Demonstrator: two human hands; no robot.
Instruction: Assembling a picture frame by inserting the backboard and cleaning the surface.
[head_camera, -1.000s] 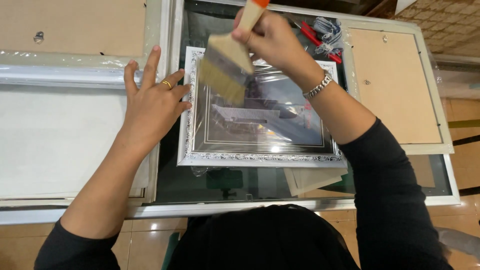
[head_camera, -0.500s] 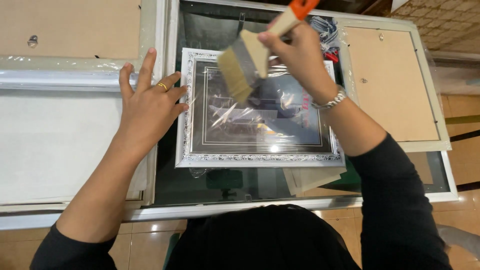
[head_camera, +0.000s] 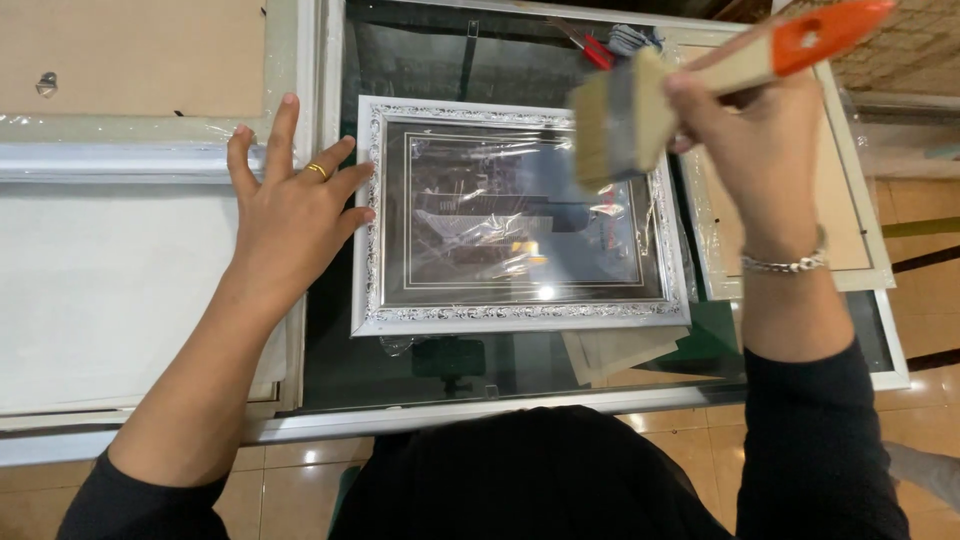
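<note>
A silver ornate picture frame (head_camera: 520, 315) wrapped in clear plastic lies flat on a glass table (head_camera: 340, 370). My left hand (head_camera: 290, 215), with a gold ring, rests spread open beside the frame's left edge, fingertips touching that edge. My right hand (head_camera: 765, 150), with a silver bracelet at the wrist, grips a wide paintbrush (head_camera: 625, 120) with pale bristles and an orange-tipped wooden handle. The brush is lifted above the frame's upper right corner, bristles pointing left and down.
A large white framed panel (head_camera: 100, 290) lies at the left. Another pale frame with a brown backing board (head_camera: 850, 230) lies at the right. Red-handled tools (head_camera: 600, 50) sit at the far edge. Papers (head_camera: 620, 350) stick out under the picture frame. Tiled floor shows below.
My right hand has carried the brush from the picture's upper left across to its right side and lifted it. My left hand has stayed beside the frame.
</note>
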